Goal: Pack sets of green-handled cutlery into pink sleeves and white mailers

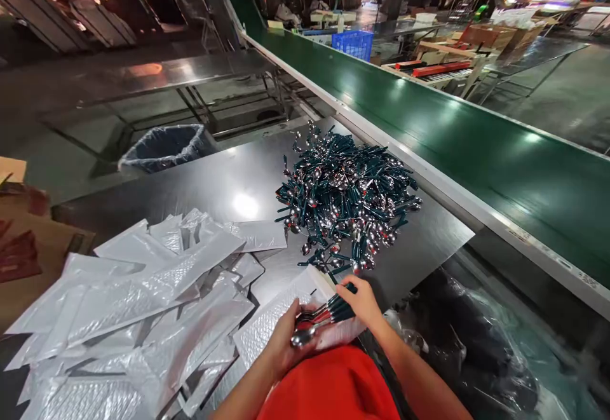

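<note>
A bunch of spoons (328,311) with dark green handles lies across both my hands, close to my body. My left hand (288,337) is wrapped round the shiny bowl end. At the handle end, my right hand (359,299) grips the dark green handles. Just beyond my hands rises a large heap of similar spoons (343,191) on the metal table (219,185). Under and beside my hands lies a white padded envelope (267,318), partly hidden by my left hand.
Many white padded envelopes (143,293) are piled on the table's left side. A green conveyor belt (429,121) runs along the right. A lined bin (166,147) stands behind the table, cardboard boxes (42,242) at left, clear plastic bags (457,337) at lower right.
</note>
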`<state>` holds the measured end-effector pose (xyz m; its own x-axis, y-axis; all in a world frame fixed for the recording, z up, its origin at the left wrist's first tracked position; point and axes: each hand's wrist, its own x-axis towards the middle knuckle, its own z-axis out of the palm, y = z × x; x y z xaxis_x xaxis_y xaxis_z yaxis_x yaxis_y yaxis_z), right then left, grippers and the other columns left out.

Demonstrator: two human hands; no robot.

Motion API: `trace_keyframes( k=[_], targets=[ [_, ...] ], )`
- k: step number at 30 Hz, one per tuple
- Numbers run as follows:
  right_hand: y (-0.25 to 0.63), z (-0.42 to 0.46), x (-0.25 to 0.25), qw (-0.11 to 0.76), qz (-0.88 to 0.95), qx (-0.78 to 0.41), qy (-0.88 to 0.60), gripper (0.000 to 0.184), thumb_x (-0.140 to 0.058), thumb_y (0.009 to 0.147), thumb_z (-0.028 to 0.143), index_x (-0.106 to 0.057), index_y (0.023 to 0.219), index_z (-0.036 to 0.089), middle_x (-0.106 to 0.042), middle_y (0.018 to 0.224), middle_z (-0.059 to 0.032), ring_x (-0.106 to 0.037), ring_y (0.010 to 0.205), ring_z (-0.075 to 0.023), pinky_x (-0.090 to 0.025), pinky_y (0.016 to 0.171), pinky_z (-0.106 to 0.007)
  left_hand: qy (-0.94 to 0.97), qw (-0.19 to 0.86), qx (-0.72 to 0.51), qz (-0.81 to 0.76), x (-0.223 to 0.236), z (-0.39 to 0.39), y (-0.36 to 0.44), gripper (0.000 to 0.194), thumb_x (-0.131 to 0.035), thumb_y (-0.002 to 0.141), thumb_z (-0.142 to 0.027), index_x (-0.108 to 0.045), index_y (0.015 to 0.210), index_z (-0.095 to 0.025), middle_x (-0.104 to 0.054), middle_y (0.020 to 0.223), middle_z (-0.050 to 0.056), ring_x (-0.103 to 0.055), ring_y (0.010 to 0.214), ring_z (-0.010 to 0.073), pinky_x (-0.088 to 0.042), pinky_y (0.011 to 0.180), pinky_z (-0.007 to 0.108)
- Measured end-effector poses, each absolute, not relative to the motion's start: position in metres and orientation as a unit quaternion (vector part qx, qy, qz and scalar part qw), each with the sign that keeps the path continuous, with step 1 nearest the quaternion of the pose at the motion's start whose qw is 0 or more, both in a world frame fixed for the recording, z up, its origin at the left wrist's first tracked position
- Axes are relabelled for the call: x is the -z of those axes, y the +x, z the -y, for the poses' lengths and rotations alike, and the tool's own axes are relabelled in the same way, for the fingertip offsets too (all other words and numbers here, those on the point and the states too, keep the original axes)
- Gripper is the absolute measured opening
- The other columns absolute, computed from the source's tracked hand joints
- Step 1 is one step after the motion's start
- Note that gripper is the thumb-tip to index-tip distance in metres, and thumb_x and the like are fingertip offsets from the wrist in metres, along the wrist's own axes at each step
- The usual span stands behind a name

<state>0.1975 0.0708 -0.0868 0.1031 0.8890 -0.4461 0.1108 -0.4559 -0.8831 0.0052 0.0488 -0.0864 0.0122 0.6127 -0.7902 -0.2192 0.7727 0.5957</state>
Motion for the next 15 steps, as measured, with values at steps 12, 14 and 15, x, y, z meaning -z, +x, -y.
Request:
trace_keyframes(
  k=[12,14,15],
  targets=[
    [0.252,-0.085,0.104,0.413,0.215,-0.492,-0.736,0.043,-0.07,0.058,0.058,-0.059,0.073,0.02,-0.057,0.054,0.0032,-0.056,0.045,-0.017,-0.037,0.029,-0.023,0.516,0.652,-0.284,-0.478,0.125,-0.124,0.01,0.03,-0.07,0.063,0.006,-0.063,0.063,-0.023,-0.071,0.088,0.005,-0.045,0.134,0.0261,-0.032,0.113,0.042],
    [0.247,-0.08,0.105,0.413,0.213,-0.498,-0.732,0.044,-0.07,0.057,0.059,-0.061,0.073,0.02,-0.058,0.054,0.0022,-0.057,0.045,-0.0186,-0.039,0.029,-0.025,0.579,0.623,-0.273,-0.449,0.121,-0.127,0.011,0.032,-0.076,0.059,0.0,-0.057,0.054,-0.025,-0.067,0.075,0.004,-0.052,0.123,0.0295,-0.028,0.114,0.049],
    [0.245,-0.077,0.105,0.413,0.218,-0.496,-0.732,0.044,-0.07,0.058,0.06,-0.062,0.072,0.02,-0.059,0.054,0.0013,-0.058,0.045,-0.0197,-0.04,0.029,-0.027,0.611,0.602,-0.268,-0.439,0.118,-0.128,0.011,0.036,-0.077,0.058,-0.002,-0.052,0.049,-0.025,-0.064,0.067,0.004,-0.056,0.117,0.031,-0.026,0.115,0.052]
  ],
)
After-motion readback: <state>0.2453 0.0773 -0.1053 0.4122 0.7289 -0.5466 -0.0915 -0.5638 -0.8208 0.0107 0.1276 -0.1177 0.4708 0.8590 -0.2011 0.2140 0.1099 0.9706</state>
